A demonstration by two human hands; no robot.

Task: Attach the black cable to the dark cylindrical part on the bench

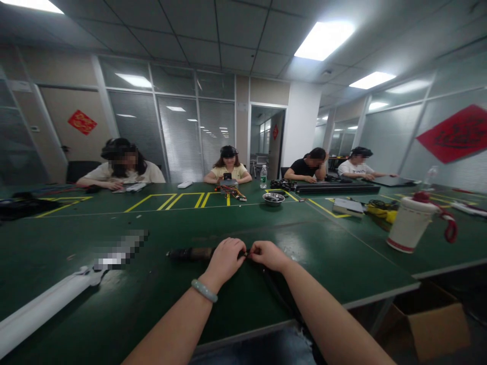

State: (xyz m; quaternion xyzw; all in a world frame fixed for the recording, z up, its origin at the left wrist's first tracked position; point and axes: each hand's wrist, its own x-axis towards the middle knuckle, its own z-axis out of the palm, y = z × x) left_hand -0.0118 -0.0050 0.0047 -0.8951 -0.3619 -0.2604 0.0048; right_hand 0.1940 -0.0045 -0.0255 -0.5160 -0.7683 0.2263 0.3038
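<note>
A dark cylindrical tool [196,253], like an electric screwdriver, lies sideways over the green table, its narrow tip pointing left. My left hand [227,255] is closed around its right end and hides that part; a pale bangle circles the wrist. Close beside it, my right hand [269,255] is closed in a pinch at a black cable's end, touching or nearly touching the left fingertips. A small shiny bit shows between the two hands, too small to name. From under the right hand the black cable [272,284] runs down towards the table's front edge.
A long white object [45,304] lies at left. Ahead stands a metal bowl [273,198] with dark parts. To the right are a white cup [411,225], a box [348,207] and yellow items. Several people sit across the green table [171,304]. A cardboard box [437,329] stands below.
</note>
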